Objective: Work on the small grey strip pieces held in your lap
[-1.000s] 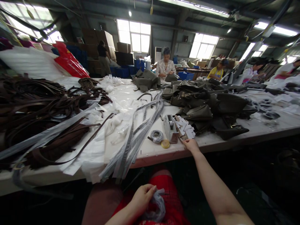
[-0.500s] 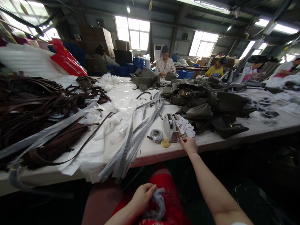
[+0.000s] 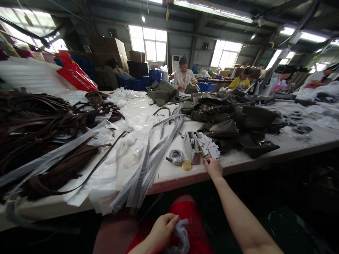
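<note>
The fingers of the left hand (image 3: 160, 231) are closed, thumb against forefinger, on a loose coil of strap in translucent greyish plastic wrap (image 3: 183, 235), which hangs just below and to their right, above the red cloth on the person's lap (image 3: 194, 218). The fingers of the right hand (image 3: 214, 168) are bent and drawn together at the near end of a jumbled pile of small white card pieces (image 3: 209, 145); whether they grip one cannot be told.

Just left of the right fingers stands a grey tape dispenser (image 3: 191, 147), and past it lie a flat yellow round disc (image 3: 186, 164) and a neat coil of grey wrapped strap (image 3: 176, 156) on the white worktop (image 3: 182, 177). Farther left, long grey straps in clear plastic (image 3: 156, 158) run over the front edge, above the left fingers. Beyond the right fingers spreads a heap of dark olive leather-like bags (image 3: 254, 118). Well apart, to the far left of both hands, dark brown straps (image 3: 34, 106) lie tangled. Farthest out, across the worktop, a person in a pale patterned shirt (image 3: 183, 77) handles a dark olive piece (image 3: 191, 89).
</note>
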`<act>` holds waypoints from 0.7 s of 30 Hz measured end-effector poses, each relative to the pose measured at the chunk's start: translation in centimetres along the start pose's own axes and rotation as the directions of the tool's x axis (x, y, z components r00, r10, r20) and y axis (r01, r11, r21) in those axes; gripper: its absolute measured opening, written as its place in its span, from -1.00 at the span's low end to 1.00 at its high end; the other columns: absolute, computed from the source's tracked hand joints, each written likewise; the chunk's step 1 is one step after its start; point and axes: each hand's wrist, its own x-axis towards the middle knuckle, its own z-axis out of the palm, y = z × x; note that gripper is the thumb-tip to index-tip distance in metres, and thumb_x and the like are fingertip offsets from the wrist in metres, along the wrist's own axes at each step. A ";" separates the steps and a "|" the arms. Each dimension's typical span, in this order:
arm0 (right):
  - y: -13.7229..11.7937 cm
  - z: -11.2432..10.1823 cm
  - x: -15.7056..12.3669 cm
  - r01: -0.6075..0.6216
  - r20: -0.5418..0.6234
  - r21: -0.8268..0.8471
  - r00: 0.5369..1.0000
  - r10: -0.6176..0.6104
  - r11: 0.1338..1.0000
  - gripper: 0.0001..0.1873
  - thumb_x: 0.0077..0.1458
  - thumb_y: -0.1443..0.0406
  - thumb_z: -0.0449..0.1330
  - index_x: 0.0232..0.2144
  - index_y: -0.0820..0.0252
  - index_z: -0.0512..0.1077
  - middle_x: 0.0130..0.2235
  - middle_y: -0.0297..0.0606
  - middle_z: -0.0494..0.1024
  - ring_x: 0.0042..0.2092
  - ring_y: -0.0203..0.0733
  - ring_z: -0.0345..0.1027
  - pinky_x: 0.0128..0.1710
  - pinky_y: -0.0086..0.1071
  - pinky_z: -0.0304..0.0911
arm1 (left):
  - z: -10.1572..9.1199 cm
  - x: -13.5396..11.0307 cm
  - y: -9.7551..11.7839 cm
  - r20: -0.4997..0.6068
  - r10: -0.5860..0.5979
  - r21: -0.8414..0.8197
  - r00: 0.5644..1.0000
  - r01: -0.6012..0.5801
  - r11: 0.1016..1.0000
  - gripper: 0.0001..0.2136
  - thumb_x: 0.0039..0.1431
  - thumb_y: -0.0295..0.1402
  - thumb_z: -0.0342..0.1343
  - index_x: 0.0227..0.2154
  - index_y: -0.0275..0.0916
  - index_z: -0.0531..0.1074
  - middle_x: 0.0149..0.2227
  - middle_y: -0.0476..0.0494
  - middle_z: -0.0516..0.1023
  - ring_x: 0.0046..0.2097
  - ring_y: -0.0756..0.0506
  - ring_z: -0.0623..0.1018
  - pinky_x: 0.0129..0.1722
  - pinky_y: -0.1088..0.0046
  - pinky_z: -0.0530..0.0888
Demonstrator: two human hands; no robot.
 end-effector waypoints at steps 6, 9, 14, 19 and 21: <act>-0.2 -3.4 -2.8 0.041 -0.142 -0.033 0.989 -0.045 0.999 -0.73 0.20 0.22 0.07 -0.37 0.19 0.53 -0.23 -0.14 0.55 -0.37 -0.21 0.35 -0.43 -0.36 0.01 | -0.1 0.0 -0.5 -0.027 0.015 -0.030 1.000 -0.015 0.999 -0.34 -0.05 0.31 -0.02 -0.49 -0.34 0.42 -0.55 0.00 0.22 -0.46 0.01 0.18 -0.45 0.43 0.10; -1.7 -4.4 -5.4 0.222 -0.281 0.007 0.936 -0.211 0.975 -0.76 0.20 0.18 0.11 -0.36 0.17 0.51 -0.29 -0.22 0.55 -0.37 -0.21 0.35 -0.42 -0.36 0.02 | 0.0 0.1 -0.7 -0.044 -0.007 -0.057 0.999 0.005 0.998 -0.37 -0.04 0.28 -0.01 -0.50 -0.33 0.41 -0.56 0.01 0.21 -0.47 0.02 0.17 -0.47 0.44 0.10; -7.4 -1.5 -8.5 0.676 -0.233 0.023 0.720 -0.654 0.736 -0.74 0.28 0.22 0.07 -0.34 0.15 0.51 -0.34 -0.26 0.54 -0.27 -0.20 0.36 -0.25 -0.37 0.11 | 0.3 0.0 -0.5 -0.046 -0.012 -0.059 0.999 0.010 0.998 -0.49 0.04 0.13 0.03 -0.52 -0.32 0.41 -0.58 0.02 0.21 -0.49 0.02 0.17 -0.49 0.46 0.09; -10.4 3.4 -9.0 0.723 -0.144 -0.069 0.675 -0.724 0.687 -0.80 0.24 0.28 0.14 -0.38 0.12 0.54 -0.32 -0.25 0.53 -0.22 -0.16 0.31 -0.20 -0.34 0.11 | 0.1 -0.7 -0.2 -0.060 -0.001 -0.043 0.998 -0.001 0.999 -0.54 0.09 0.04 0.01 -0.47 -0.33 0.47 -0.56 0.00 0.27 -0.48 0.01 0.20 -0.49 0.48 0.12; -10.2 4.3 -9.1 0.716 -0.080 -0.035 0.694 -0.716 0.697 -0.81 0.24 0.27 0.15 -0.36 0.12 0.55 -0.30 -0.25 0.53 -0.20 -0.16 0.32 -0.18 -0.35 0.13 | -0.2 -1.1 -0.1 -0.065 -0.005 -0.034 0.998 0.003 0.999 -0.54 0.10 0.04 0.00 -0.47 -0.34 0.48 -0.57 0.01 0.26 -0.49 0.02 0.20 -0.49 0.48 0.12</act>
